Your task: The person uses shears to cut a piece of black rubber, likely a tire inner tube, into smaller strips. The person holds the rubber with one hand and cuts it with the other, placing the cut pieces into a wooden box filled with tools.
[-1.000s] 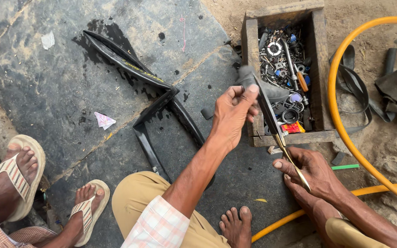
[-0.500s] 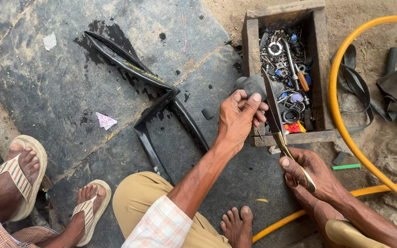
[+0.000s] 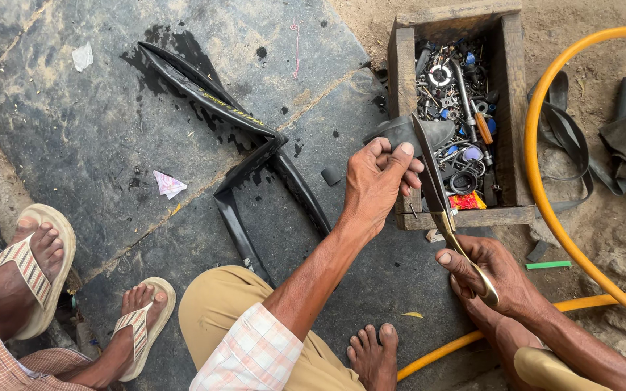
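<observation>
My left hand pinches a grey piece of rubber and holds it up in front of a wooden box. My right hand grips the brass handles of a pair of scissors, whose dark blades run up through the rubber piece. Both hands hover over the dark stone floor, just left of the box's front wall. My bare foot rests on the floor below them.
The wooden box holds several metal parts, rings and tools. A folded black bicycle tyre lies on the stone slabs. An orange hose curves at right. Another person's sandalled feet stand at lower left.
The view has shifted slightly. My left hand has moved a little down and right with the rubber piece, and the scissor blades sit further along the rubber.
</observation>
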